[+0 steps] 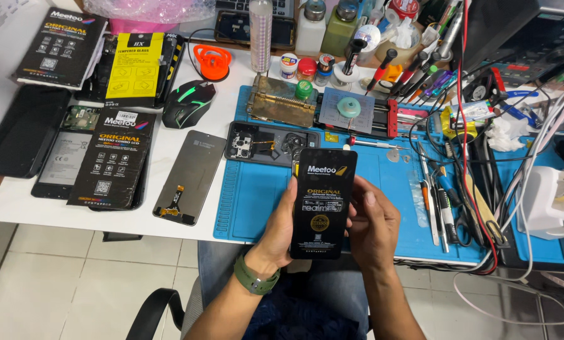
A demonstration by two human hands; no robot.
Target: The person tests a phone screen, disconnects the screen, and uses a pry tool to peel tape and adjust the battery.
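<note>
A black phone display panel (323,203) with a printed protective film stands upright between both hands, above the front edge of the blue work mat (250,195). My left hand (280,230) grips its left edge, a green watch band on the wrist. My right hand (375,221) holds the right edge, thumb resting on the side. An opened phone body (263,142) with exposed boards lies on the mat just behind the panel.
A loose screen with a flex cable (190,176) lies left of the mat, beside black flat boxes (109,160), an open phone (65,154) and a mouse (189,103). Tweezers, screwdrivers and cables (448,195) crowd the right. Bottles and an orange suction cup (212,61) stand behind.
</note>
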